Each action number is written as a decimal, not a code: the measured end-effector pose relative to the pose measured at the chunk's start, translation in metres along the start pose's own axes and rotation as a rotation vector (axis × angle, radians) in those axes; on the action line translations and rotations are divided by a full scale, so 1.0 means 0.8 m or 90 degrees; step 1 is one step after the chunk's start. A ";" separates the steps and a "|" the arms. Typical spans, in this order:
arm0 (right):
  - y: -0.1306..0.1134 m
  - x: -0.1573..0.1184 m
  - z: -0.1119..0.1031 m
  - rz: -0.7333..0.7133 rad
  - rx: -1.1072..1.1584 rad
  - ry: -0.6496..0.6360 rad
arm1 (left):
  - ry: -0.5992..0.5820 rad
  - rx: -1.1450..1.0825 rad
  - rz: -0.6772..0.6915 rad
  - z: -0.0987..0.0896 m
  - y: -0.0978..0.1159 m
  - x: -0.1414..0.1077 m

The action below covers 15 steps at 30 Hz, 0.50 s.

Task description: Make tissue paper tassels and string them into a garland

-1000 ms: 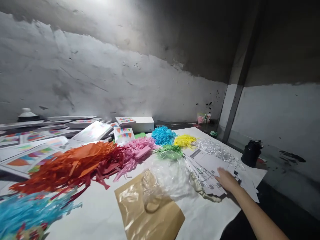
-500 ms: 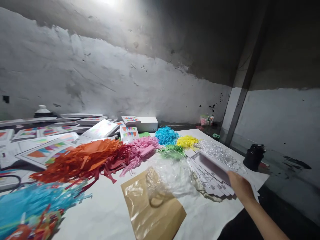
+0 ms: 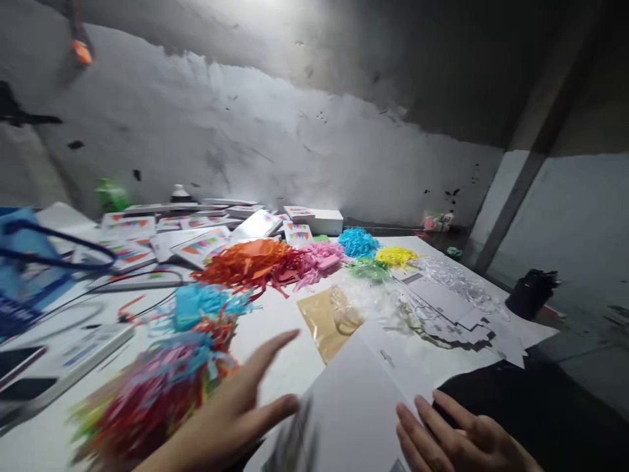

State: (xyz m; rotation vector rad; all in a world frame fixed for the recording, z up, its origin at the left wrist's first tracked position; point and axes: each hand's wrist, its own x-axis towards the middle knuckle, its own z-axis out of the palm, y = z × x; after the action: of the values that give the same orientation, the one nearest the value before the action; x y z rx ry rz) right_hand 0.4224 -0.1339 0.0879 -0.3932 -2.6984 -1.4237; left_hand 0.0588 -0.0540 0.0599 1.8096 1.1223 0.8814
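Observation:
A flat white card piece [image 3: 354, 393], perhaps an unfolded box, lies in front of me between my hands. My left hand [image 3: 240, 400] is at its left side, thumb and forefinger spread apart with nothing in them. My right hand [image 3: 457, 432] lies along its right edge, fingers stretched out and fingertips at the card; its thumb is hidden. Just beyond the card lies a brown envelope [image 3: 317, 328] with clear plastic bags [image 3: 371, 298] beside it. A fanned stack of similar white pieces [image 3: 437, 301] rests to the right.
Heaps of orange [image 3: 250, 259], pink [image 3: 319, 262], blue [image 3: 358, 242] and yellow [image 3: 396, 255] paper shreds stand along the table. A mixed bundle of coloured strips [image 3: 152, 393] is at left. Printed boxes [image 3: 201, 246] pile behind. A black jar [image 3: 531, 295] stands at right.
My right hand has brought a white card piece from the fanned stack to the front. My left hand has come into view. The view has swung to the left.

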 end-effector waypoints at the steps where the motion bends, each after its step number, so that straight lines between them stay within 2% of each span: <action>1: -0.005 0.010 0.007 -0.021 0.008 0.018 | -0.087 -0.024 -0.030 0.014 0.001 0.009; 2: -0.008 0.018 0.013 -0.028 0.010 0.040 | -0.185 -0.076 -0.053 0.027 -0.001 0.020; 3: -0.011 0.024 0.019 -0.021 0.010 0.059 | -0.232 -0.138 -0.067 0.037 -0.003 0.031; 5: -0.014 0.031 0.026 0.055 0.033 0.093 | -0.216 -0.240 -0.100 0.046 -0.006 0.045; 6: -0.015 0.033 0.030 0.116 0.066 0.108 | -0.183 -0.290 -0.120 0.044 -0.007 0.048; 9: -0.025 0.041 0.046 0.375 0.294 0.175 | -0.092 -0.407 -0.143 0.029 0.001 0.032; 11: -0.040 0.053 0.062 0.524 0.538 0.234 | -0.053 -0.431 -0.092 0.021 0.012 0.009; 13: -0.062 0.069 0.079 0.623 0.728 0.302 | -0.060 -0.419 -0.027 0.018 0.025 -0.017; 15: -0.084 0.087 0.093 0.678 0.770 0.351 | -0.106 -0.370 0.009 0.016 0.034 -0.040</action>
State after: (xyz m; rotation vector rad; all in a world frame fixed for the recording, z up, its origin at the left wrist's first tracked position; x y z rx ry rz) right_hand 0.3429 -0.0957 0.0032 -0.8780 -1.8127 0.3550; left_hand 0.0684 -0.0944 0.0745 1.3768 0.6573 0.9281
